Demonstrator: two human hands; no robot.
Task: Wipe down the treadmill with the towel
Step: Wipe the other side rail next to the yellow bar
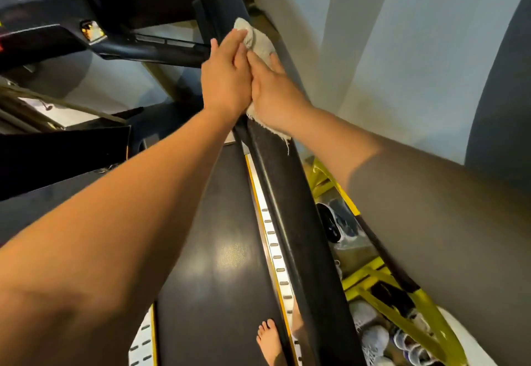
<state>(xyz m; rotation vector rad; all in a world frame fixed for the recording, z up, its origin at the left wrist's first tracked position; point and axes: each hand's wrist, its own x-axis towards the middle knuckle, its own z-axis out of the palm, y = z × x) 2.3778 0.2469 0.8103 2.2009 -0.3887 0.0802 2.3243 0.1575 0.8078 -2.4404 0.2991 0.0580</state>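
Note:
A pale, frayed towel (255, 39) lies draped over the treadmill's black right handrail (290, 199), near where the rail meets the console (43, 6). My left hand (225, 78) lies flat on the towel with straight fingers pointing up the rail. My right hand (271, 89) presses on the towel beside it, fingers extended, and the two hands touch. A frayed towel edge (275, 132) hangs out below my right wrist. The dark running belt (218, 236) stretches under my arms.
My bare foot (270, 339) stands on the belt at the bottom. A silver side rail with slots (275, 253) runs along the belt. To the right, a yellow rack (382, 288) holds several shoes. A pale wall (402, 49) rises behind the handrail.

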